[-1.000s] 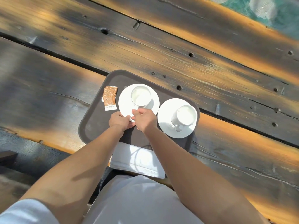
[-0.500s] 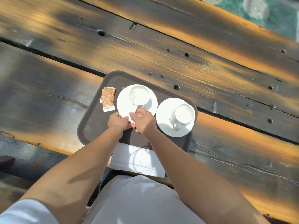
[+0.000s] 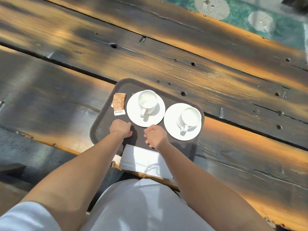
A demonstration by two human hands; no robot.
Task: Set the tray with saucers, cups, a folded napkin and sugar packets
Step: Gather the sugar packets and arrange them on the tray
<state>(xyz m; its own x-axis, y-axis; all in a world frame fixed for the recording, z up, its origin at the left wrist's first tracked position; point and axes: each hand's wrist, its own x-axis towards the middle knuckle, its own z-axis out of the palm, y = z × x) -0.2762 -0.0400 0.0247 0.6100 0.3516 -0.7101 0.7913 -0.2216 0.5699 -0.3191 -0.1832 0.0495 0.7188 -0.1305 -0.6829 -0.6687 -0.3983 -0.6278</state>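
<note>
Both saucers (image 3: 150, 121) carry cups (image 3: 147, 101), sugar packets (image 3: 118, 104) lie near the tray's (image 3: 102, 130) far left corner, the napkin (image 3: 141, 160) overhangs its near edge, so setting looks essentially finished; left hand (image 3: 120, 129) and right hand (image 3: 155, 136) hover loosely curled, empty.

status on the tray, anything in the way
Left hand and right hand empty, loosely curled, over tray. Cups on saucers, sugar packets, napkin at near edge. Nothing blocking.

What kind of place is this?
Likely a café or restaurant, perhaps outdoors: a brown serving tray holds two white cups on saucers and sugar packets, set on a sunlit, weathered plank table.
</note>
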